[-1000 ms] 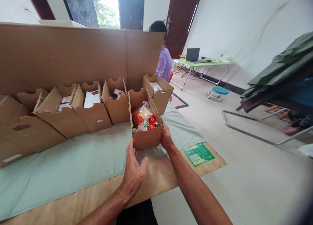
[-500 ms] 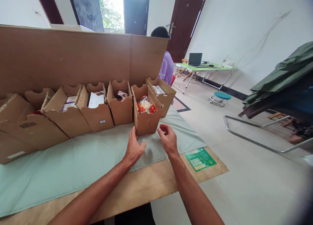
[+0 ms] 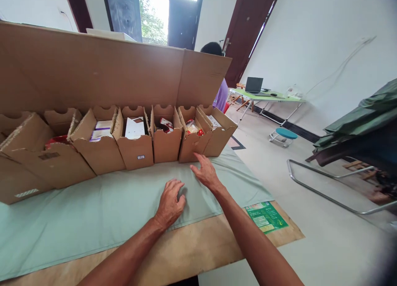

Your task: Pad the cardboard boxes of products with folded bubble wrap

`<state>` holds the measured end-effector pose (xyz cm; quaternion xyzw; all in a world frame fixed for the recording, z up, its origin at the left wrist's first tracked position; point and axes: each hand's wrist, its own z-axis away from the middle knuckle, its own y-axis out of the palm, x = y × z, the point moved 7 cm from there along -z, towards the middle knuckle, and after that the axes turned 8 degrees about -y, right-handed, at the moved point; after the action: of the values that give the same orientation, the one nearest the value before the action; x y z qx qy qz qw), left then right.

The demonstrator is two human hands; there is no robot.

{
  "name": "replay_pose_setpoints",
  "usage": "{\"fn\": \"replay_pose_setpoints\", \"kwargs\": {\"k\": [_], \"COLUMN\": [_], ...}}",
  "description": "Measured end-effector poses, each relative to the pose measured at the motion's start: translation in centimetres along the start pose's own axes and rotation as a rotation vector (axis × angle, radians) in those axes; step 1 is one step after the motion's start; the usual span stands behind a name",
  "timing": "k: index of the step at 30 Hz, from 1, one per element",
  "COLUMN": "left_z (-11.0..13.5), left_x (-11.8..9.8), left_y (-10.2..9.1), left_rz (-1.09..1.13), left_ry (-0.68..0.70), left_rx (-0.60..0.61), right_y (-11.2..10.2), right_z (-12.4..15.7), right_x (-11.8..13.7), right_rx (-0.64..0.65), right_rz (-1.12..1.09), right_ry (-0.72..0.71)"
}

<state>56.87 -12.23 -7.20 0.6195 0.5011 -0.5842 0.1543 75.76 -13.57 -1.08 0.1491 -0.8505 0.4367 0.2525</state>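
Several open cardboard bins stand in a row along a tall cardboard panel (image 3: 124, 75). My right hand (image 3: 204, 172) has its fingers apart, its fingertips at the lower front of a cardboard bin (image 3: 192, 149) that holds red-and-clear packets (image 3: 192, 128). Whether they touch it I cannot tell. My left hand (image 3: 170, 201) hovers over or rests on the pale green cloth (image 3: 130, 199), fingers loosely curled and apart, holding nothing. The bin at the right end (image 3: 221, 141) has a white printed item inside. Left of the packet bin, another bin (image 3: 167, 147) contains a red-and-white packet.
A bin with white cards (image 3: 135, 151) and one with purple-edged boxes (image 3: 97, 159) stand further left. A green printed sheet (image 3: 267, 217) lies on the table's wooden corner. Beyond are a seated person (image 3: 220, 95), a laptop table (image 3: 269, 96) and a teal stool (image 3: 285, 133).
The bin with red packets has moved back into line with the row. My left hand has come away from it, toward me. The view has shifted slightly.
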Motion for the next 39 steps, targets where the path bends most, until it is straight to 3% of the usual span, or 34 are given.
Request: {"fn": "replay_pose_setpoints", "kwargs": {"k": [3, 5, 10, 13, 16, 19, 22, 25, 29, 31, 33, 35, 37, 39], "left_z": [0.0, 0.0, 0.1, 0.1, -0.2, -0.6, 0.1, 2.6, 7.0, 8.6, 9.2, 9.0, 8.3, 7.6], "left_x": [-0.1, -0.1, -0.1, 0.0, 0.0, -0.2, -1.1, -1.7, -1.3, -1.3, -1.8, -2.5, -3.1, -3.5], "left_y": [0.0, 0.0, -0.1, -0.2, -0.8, -2.9, -6.6, -10.5, -13.1, -13.6, -13.4, -12.6, -11.5, -10.0], "left_rz": [-0.003, 0.001, 0.03, 0.058, 0.097, 0.132, 0.201, 0.316, 0.313, 0.276, 0.263, 0.294, 0.341, 0.376], "left_ry": [0.013, 0.013, 0.003, -0.012, -0.062, -0.15, -0.206, -0.228, -0.316, -0.341, -0.328, -0.296, -0.28, -0.285], "left_rx": [-0.002, -0.006, -0.023, -0.037, -0.088, -0.208, -0.4, -0.561, -0.546, -0.507, -0.45, -0.369, -0.266, -0.128], "right_y": [-0.3, -0.8, -1.9, -1.3, -0.9, -0.9, -1.7, -4.2, -10.5, -13.9, -17.2, -19.2, -18.7, -16.4], "right_z": [-0.7, -0.7, -3.6, -7.6, -10.8, -11.4, -8.6, -3.0, 5.9, 9.6, 12.7, 15.7, 18.2, 19.9], "right_x": [-0.6, 0.4, 7.4, 11.0, 11.9, 12.4, 13.1, 13.8, 13.3, 11.8, 9.5, 7.0, 5.4, 4.9], "right_rx": [-0.036, -0.066, -0.042, 0.086, 0.158, 0.16, 0.185, 0.177, 0.084, 0.023, -0.147, -0.335, -0.386, -0.292], "right_rz": [0.013, 0.01, -0.052, 0.192, 0.394, 0.423, 0.433, 0.364, 0.071, -0.001, -0.032, -0.114, -0.286, -0.471], "right_ry": [0.008, -0.006, -0.11, -0.125, -0.064, -0.067, -0.093, -0.133, -0.165, -0.109, 0.01, 0.152, 0.246, 0.253]}}
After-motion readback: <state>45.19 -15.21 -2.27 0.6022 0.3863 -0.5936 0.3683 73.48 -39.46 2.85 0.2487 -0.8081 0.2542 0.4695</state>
